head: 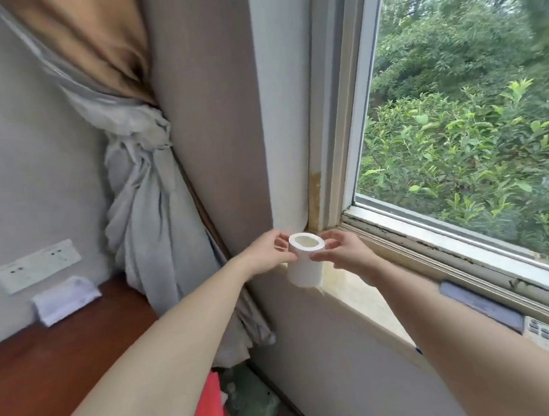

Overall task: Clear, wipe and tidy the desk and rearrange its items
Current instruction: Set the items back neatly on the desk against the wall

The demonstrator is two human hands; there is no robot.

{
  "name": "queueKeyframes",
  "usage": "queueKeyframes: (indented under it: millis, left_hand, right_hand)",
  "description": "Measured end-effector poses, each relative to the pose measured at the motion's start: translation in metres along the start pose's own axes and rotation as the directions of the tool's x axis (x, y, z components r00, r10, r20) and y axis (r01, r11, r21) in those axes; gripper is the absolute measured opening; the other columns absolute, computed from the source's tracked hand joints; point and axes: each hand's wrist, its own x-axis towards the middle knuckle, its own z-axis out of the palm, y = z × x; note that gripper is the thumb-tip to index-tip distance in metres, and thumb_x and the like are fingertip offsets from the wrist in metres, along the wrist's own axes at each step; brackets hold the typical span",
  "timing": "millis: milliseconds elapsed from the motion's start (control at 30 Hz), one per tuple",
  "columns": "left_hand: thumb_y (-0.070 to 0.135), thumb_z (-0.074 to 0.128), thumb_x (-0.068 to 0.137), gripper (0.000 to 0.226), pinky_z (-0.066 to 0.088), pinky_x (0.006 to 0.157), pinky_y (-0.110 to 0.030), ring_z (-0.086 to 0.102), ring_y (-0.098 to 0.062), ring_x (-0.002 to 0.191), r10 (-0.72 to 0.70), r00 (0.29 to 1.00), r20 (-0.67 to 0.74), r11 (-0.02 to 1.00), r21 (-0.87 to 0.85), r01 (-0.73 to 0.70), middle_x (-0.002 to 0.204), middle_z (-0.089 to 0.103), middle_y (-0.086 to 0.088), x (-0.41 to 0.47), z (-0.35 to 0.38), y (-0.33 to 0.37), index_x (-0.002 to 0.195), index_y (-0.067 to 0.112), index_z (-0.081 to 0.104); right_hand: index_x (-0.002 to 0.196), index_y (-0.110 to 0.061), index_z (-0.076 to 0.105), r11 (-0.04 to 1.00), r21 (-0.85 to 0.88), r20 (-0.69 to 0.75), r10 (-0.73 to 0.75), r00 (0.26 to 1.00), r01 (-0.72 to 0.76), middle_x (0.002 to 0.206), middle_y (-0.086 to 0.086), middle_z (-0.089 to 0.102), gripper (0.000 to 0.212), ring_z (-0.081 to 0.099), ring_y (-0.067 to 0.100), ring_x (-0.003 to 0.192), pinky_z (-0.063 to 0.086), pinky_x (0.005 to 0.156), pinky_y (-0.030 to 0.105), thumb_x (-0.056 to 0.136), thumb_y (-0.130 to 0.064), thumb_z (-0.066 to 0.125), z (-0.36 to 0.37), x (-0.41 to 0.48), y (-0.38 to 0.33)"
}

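Note:
A white paper roll [304, 267] with a hollow core stands upright at the left end of the beige windowsill [365, 295], in the corner by the window frame. My left hand [269, 251] holds its left side near the top, fingers curled round the rim. My right hand [343, 252] holds its right side the same way. The brown wooden desk [67, 355] lies at the lower left.
A white tissue pack [65, 299] lies on the desk against the wall under a socket strip [35, 266]. A knotted grey curtain [152, 221] hangs beside the desk. On the sill to the right lie a purple cloth [480, 304] and a remote control [544, 336]. Red and green items sit below.

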Motion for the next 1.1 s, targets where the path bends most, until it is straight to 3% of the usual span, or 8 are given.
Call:
queueKeyframes:
  millis: [167, 267, 367, 533, 733, 867, 933, 1100]
  left_hand:
    - [0.008, 0.075, 0.082, 0.037, 0.046, 0.104, -0.044, 0.062, -0.027, 0.114, -0.119, 0.987, -0.105, 0.993, -0.031, 0.116, 0.119, 0.064, -0.014, -0.049, -0.064, -0.049, 0.108, 0.016, 0.049]
    - [0.004, 0.074, 0.083, 0.043, 0.048, 0.102, -0.042, 0.061, -0.028, 0.115, -0.183, 0.972, -0.144, 0.983, -0.035, 0.180, 0.123, 0.060, -0.016, -0.082, -0.099, -0.079, 0.113, 0.012, 0.043]
    - [0.009, 0.076, 0.083, 0.047, 0.048, 0.097, -0.036, 0.062, -0.020, 0.106, -0.248, 0.948, -0.198, 0.969, -0.033, 0.246, 0.115, 0.061, -0.011, -0.116, -0.132, -0.110, 0.116, 0.010, 0.042]
    - [0.023, 0.081, 0.079, 0.053, 0.051, 0.095, -0.041, 0.062, -0.021, 0.109, -0.338, 0.885, -0.318, 0.940, -0.077, 0.332, 0.117, 0.061, -0.009, -0.169, -0.185, -0.168, 0.116, 0.016, 0.044]
    - [0.023, 0.080, 0.079, 0.045, 0.051, 0.097, -0.045, 0.061, -0.021, 0.110, -0.401, 0.820, -0.408, 0.916, -0.150, 0.373, 0.119, 0.061, -0.002, -0.220, -0.245, -0.240, 0.107, 0.028, 0.045]
    - [0.022, 0.080, 0.079, 0.049, 0.050, 0.097, -0.042, 0.061, -0.018, 0.108, -0.467, 0.765, -0.443, 0.883, -0.199, 0.424, 0.119, 0.060, 0.001, -0.237, -0.286, -0.294, 0.115, 0.022, 0.046]
    - [0.024, 0.080, 0.079, 0.049, 0.051, 0.096, -0.041, 0.061, -0.016, 0.106, -0.497, 0.739, -0.454, 0.867, -0.223, 0.446, 0.115, 0.060, 0.004, -0.242, -0.306, -0.324, 0.114, 0.024, 0.046]
    - [0.018, 0.079, 0.079, 0.046, 0.052, 0.093, -0.039, 0.063, -0.019, 0.105, -0.517, 0.703, -0.488, 0.856, -0.284, 0.432, 0.108, 0.059, 0.006, -0.238, -0.352, -0.394, 0.111, 0.023, 0.046]
  right_hand:
    - [0.112, -0.014, 0.064, 0.996, 0.015, 0.181, -0.089, 0.979, 0.088, 0.089, 0.002, 0.064, 0.037, 0.057, 0.009, 0.073, 0.042, 0.061, 0.019, 0.078, -0.012, 0.079, 0.081, 0.015, -0.038]
    - [0.111, -0.016, 0.067, 0.988, -0.013, 0.275, -0.142, 0.951, 0.151, 0.081, -0.004, 0.063, 0.036, 0.058, 0.009, 0.073, 0.045, 0.064, 0.018, 0.077, -0.015, 0.080, 0.136, 0.022, -0.059]
    - [0.115, -0.017, 0.068, 0.980, -0.020, 0.368, -0.177, 0.913, 0.198, 0.073, -0.007, 0.058, 0.040, 0.053, 0.004, 0.062, 0.038, 0.058, 0.015, 0.077, -0.017, 0.080, 0.190, 0.025, -0.079]
    - [0.118, -0.020, 0.064, 0.970, -0.055, 0.495, -0.181, 0.850, 0.239, 0.090, -0.001, 0.062, 0.045, 0.062, 0.018, 0.090, 0.046, 0.076, 0.029, 0.076, -0.021, 0.080, 0.282, 0.029, -0.115]
    - [0.122, -0.016, 0.058, 0.947, -0.074, 0.660, -0.189, 0.727, 0.313, 0.108, -0.002, 0.064, 0.044, 0.059, 0.006, 0.089, 0.047, 0.070, 0.019, 0.082, -0.013, 0.075, 0.394, 0.039, -0.155]
    - [0.126, -0.015, 0.053, 0.932, -0.120, 0.701, -0.165, 0.694, 0.343, 0.114, -0.001, 0.062, 0.052, 0.060, 0.015, 0.102, 0.052, 0.092, 0.036, 0.080, -0.012, 0.077, 0.473, 0.056, -0.171]
    - [0.127, -0.013, 0.048, 0.938, -0.137, 0.709, -0.131, 0.693, 0.317, 0.115, 0.001, 0.062, 0.057, 0.060, 0.021, 0.109, 0.051, 0.096, 0.040, 0.079, -0.008, 0.077, 0.511, 0.068, -0.178]
    - [0.125, -0.013, 0.055, 0.918, -0.205, 0.715, -0.096, 0.692, 0.340, 0.120, 0.002, 0.061, 0.046, 0.056, 0.018, 0.110, 0.050, 0.089, 0.028, 0.082, -0.005, 0.069, 0.595, 0.104, -0.189]
